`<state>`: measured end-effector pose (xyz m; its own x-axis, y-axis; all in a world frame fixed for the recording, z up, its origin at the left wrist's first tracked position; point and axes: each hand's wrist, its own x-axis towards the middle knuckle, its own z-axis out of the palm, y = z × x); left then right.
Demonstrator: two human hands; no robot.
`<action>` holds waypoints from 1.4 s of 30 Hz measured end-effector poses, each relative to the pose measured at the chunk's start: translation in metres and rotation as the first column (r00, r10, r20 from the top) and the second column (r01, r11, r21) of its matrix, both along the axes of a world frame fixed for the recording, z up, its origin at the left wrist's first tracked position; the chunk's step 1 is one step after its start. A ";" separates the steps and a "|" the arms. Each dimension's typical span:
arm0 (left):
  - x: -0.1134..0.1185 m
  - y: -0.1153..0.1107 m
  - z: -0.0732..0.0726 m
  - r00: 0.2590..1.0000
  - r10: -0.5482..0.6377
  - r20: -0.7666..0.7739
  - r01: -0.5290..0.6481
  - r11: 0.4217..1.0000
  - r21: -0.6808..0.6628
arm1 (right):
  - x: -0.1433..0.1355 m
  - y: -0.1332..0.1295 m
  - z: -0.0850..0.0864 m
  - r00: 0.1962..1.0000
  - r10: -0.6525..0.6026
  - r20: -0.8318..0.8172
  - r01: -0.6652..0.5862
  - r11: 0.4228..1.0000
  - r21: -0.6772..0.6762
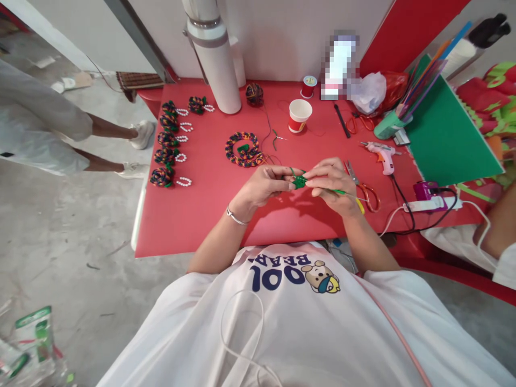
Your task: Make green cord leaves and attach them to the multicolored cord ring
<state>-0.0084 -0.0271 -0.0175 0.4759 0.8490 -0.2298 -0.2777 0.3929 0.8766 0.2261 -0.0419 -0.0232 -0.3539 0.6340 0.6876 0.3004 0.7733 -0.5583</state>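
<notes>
A small green crocheted piece (299, 182) is held between both hands, above the front part of the red table (193, 215). My left hand (268, 185) pinches its left side, with green yarn running over the fingers. My right hand (332, 185) is closed at its right side, around a thin hook (350, 194) whose shaft points out to the right. Behind my left hand lies a multicoloured crocheted coil (242, 149) with a green centre. Scissors with orange handles (368, 196) rest just right of my right hand, beside a yellow item partly hidden by it.
Several multicoloured pieces with bead loops (161, 177) line the left side. A white flask (220, 70), yarn ball (254, 94), paper cup (300, 115) and phone (339, 64) stand behind. Right are a pink glue gun (382, 156) and power strip (431, 204). People's legs (108, 129) show left.
</notes>
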 end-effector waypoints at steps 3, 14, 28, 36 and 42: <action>-0.002 0.001 0.000 1.000 -0.012 -0.022 0.013 0.999 0.039 | 0.009 -0.001 0.010 0.998 0.026 0.062 -0.023 0.998 -0.055; -0.009 0.003 0.010 0.994 -0.048 -0.098 0.063 0.985 0.160 | 0.012 -0.003 0.032 0.992 0.117 0.051 -0.105 0.974 -0.200; 0.000 -0.001 0.010 0.996 -0.006 -0.085 0.016 0.993 0.120 | -0.001 0.002 -0.011 0.849 0.043 -0.527 -0.360 0.777 -0.517; 0.033 -0.015 -0.001 0.900 0.418 -0.124 -0.365 0.877 0.311 | -0.040 -0.029 -0.026 0.913 -0.301 -0.275 0.225 0.934 -0.276; 0.043 -0.024 -0.009 0.925 0.380 -0.013 -0.373 0.912 0.169 | -0.044 -0.029 -0.026 0.891 -0.434 -0.134 0.454 0.864 0.217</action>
<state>0.0351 -0.0511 -0.0266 0.1061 0.9903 -0.0895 -0.3370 0.1205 0.9338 0.1819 -0.0712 -0.0497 -0.0129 0.5270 0.8498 0.6068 0.6796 -0.4122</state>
